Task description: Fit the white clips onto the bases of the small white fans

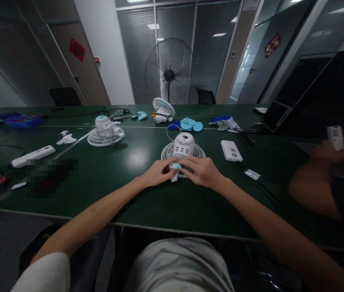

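Observation:
A small white desk fan [183,147] lies face down on the green table [135,194], its grille flat and its motor housing pointing up. My left hand [159,172] and my right hand [201,170] meet at its near side, fingers pinched around a pale blue and white part [175,167] at the fan's base. Both hands are closed on that part. A white cable [172,129] loops behind the fan.
Two more small fans [105,130] [163,109] lie farther back, with blue fan blades [191,124] beside them. A white power bank [231,150] sits right of my hands, a white bar [33,155] at left. Another person's hand [339,150] holds a white device at right. A large standing fan [169,71] stands behind.

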Demonstrator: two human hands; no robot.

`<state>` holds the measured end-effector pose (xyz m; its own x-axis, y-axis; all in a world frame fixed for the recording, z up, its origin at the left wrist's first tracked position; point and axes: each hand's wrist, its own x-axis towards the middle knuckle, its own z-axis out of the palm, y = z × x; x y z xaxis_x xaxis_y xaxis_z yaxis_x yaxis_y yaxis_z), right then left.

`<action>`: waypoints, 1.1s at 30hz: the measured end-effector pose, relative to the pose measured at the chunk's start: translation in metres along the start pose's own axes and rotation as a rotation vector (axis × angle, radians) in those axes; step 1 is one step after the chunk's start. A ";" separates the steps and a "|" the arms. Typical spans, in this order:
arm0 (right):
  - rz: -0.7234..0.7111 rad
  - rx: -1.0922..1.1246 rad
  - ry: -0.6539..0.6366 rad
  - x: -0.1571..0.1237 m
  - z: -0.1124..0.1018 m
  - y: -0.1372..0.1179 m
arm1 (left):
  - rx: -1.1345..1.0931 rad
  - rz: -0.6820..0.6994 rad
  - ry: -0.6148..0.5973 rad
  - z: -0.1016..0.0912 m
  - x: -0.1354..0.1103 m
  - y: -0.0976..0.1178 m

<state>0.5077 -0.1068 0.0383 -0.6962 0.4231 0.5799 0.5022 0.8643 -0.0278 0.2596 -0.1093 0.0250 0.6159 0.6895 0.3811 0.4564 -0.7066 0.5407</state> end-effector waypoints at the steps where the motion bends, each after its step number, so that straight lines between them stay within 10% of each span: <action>1: -0.043 -0.033 -0.019 -0.001 -0.002 0.003 | -0.003 0.001 0.001 0.000 0.000 0.000; 6: -0.080 -0.080 -0.031 -0.002 0.001 0.008 | -0.014 -0.010 0.017 0.002 -0.001 -0.004; 14: 0.236 0.084 0.074 0.007 0.021 -0.012 | -0.001 -0.023 0.012 0.002 -0.002 -0.003; 23: -0.053 0.009 -0.016 -0.004 0.003 0.007 | -0.034 0.004 0.001 -0.001 -0.001 0.000; 33: 0.181 0.118 0.046 0.004 0.014 -0.010 | -0.003 0.008 -0.003 -0.001 -0.001 -0.002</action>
<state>0.4921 -0.1098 0.0295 -0.5749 0.5634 0.5934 0.5510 0.8027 -0.2282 0.2578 -0.1086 0.0240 0.6217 0.6830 0.3834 0.4490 -0.7119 0.5400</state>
